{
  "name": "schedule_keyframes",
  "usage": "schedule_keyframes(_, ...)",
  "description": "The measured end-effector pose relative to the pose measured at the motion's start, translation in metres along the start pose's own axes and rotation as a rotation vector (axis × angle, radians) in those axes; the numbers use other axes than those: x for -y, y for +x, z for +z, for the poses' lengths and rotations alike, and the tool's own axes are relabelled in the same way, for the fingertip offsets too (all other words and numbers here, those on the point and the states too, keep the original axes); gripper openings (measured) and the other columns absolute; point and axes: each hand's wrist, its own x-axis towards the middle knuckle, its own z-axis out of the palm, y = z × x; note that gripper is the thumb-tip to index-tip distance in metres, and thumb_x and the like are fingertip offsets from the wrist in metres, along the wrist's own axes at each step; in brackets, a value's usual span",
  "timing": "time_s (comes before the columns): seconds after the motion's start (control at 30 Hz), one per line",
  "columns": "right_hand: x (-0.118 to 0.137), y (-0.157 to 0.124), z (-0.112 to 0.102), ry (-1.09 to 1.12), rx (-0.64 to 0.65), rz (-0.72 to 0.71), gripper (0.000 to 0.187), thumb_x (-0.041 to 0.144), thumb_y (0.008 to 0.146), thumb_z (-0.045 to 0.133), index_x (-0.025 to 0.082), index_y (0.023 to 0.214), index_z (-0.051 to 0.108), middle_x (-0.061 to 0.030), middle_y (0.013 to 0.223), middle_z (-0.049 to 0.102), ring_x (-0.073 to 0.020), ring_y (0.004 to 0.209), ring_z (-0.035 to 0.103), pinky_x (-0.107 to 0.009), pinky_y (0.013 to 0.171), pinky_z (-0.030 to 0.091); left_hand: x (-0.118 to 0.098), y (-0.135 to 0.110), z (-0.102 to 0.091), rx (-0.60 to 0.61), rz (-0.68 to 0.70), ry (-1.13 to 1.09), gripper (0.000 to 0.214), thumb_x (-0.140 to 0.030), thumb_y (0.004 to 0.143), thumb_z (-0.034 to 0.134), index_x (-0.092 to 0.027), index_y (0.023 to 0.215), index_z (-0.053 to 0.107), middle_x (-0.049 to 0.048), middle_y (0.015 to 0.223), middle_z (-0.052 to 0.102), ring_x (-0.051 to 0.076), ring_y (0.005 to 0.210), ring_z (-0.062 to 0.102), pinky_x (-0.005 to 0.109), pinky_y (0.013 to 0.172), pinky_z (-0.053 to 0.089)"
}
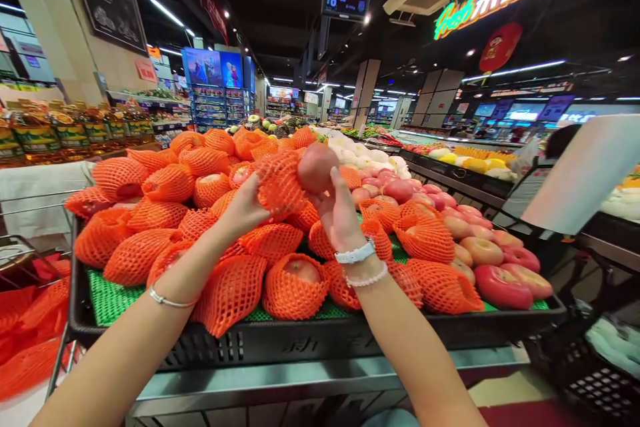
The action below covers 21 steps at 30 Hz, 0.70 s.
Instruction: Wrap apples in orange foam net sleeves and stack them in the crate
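My left hand (pixel 244 209) grips an orange foam net sleeve (pixel 279 181) held up over a fruit display. My right hand (pixel 338 213) holds a pinkish-red apple (pixel 316 166) whose lower left side sits in the mouth of that sleeve. Both hands hover above a pile of apples wrapped in orange nets (pixel 165 213). Bare apples (pixel 493 260) lie in rows on the right side of the display. A white watch and a bead bracelet circle my right wrist; a thin bangle circles my left.
The fruit lies on green matting in a black crate-like tray (pixel 310 340) on a metal stand. Loose orange nets (pixel 30 340) fill a cart at the left. A white sign (pixel 585 173) stands at the right. More produce bins and shelves stretch behind.
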Motion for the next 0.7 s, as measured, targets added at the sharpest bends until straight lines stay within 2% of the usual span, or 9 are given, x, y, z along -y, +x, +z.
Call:
schedule_keyframes(0.1,-0.001,-0.007,0.001,0.057,-0.023,0.095,0.042,0.048,0.07,0.07,0.023,0.102,0.057,-0.004,0.11,0.065,-0.0164,0.096,0.063,-0.031,0.082,0.056,0.0,-0.002,-0.003,-0.061,0.048,0.11,0.061,-0.047,0.067,0.076,-0.014,0.113,0.056,0.0147,0.118,0.066,0.031,0.115,0.062,0.046,0.105,0.048)
schedule_keyframes(0.2,-0.008,-0.007,0.003,0.033,-0.004,0.146,0.042,0.047,0.069,0.072,0.023,0.099,0.058,-0.0035,0.107,0.066,-0.017,0.094,0.063,-0.033,0.081,0.055,0.002,-0.002,-0.009,-0.03,0.118,0.282,0.052,-0.046,0.07,0.074,-0.016,0.11,0.06,0.0126,0.119,0.066,0.032,0.117,0.06,0.049,0.106,0.046)
schedule_keyframes(0.3,-0.014,-0.003,0.0,-0.065,0.042,0.07,0.049,0.052,0.065,0.075,0.023,0.102,0.06,-0.0048,0.112,0.066,-0.0195,0.104,0.063,-0.038,0.093,0.053,0.001,-0.001,-0.013,0.032,0.161,0.425,0.049,-0.047,0.07,0.073,-0.016,0.107,0.062,0.0128,0.117,0.066,0.033,0.115,0.06,0.05,0.102,0.048)
schedule_keyframes(0.37,-0.014,0.0,-0.003,-0.14,0.042,-0.022,0.055,0.055,0.063,0.076,0.023,0.105,0.061,-0.0059,0.117,0.065,-0.0209,0.113,0.06,-0.041,0.102,0.048,-0.001,0.001,-0.012,0.061,0.161,0.428,0.054,-0.049,0.07,0.073,-0.015,0.11,0.06,0.0132,0.115,0.065,0.033,0.113,0.061,0.049,0.101,0.049)
schedule_keyframes(0.47,-0.012,0.006,-0.008,-0.189,0.04,-0.037,0.059,0.058,0.063,0.074,0.021,0.107,0.06,-0.0068,0.117,0.064,-0.0221,0.112,0.06,-0.042,0.101,0.049,-0.004,0.004,-0.009,0.09,0.181,0.385,0.052,-0.047,0.074,0.07,-0.015,0.114,0.059,0.0135,0.118,0.065,0.031,0.113,0.061,0.046,0.101,0.049)
schedule_keyframes(0.57,-0.011,0.01,-0.012,-0.203,0.147,0.035,0.06,0.059,0.063,0.072,0.021,0.108,0.059,-0.0071,0.113,0.066,-0.0229,0.104,0.063,-0.042,0.09,0.055,-0.001,0.004,-0.007,0.049,0.205,0.396,0.051,-0.048,0.074,0.071,-0.014,0.111,0.06,0.0146,0.116,0.065,0.032,0.115,0.06,0.047,0.103,0.048)
schedule_keyframes(0.7,-0.016,0.01,-0.013,-0.215,0.313,0.013,0.056,0.06,0.068,0.071,0.023,0.108,0.06,-0.0069,0.123,0.064,-0.0225,0.117,0.058,-0.041,0.1,0.051,0.008,-0.001,-0.006,-0.025,0.254,0.44,0.065,-0.053,0.071,0.074,-0.013,0.119,0.054,0.017,0.12,0.061,0.033,0.118,0.058,0.051,0.107,0.044)
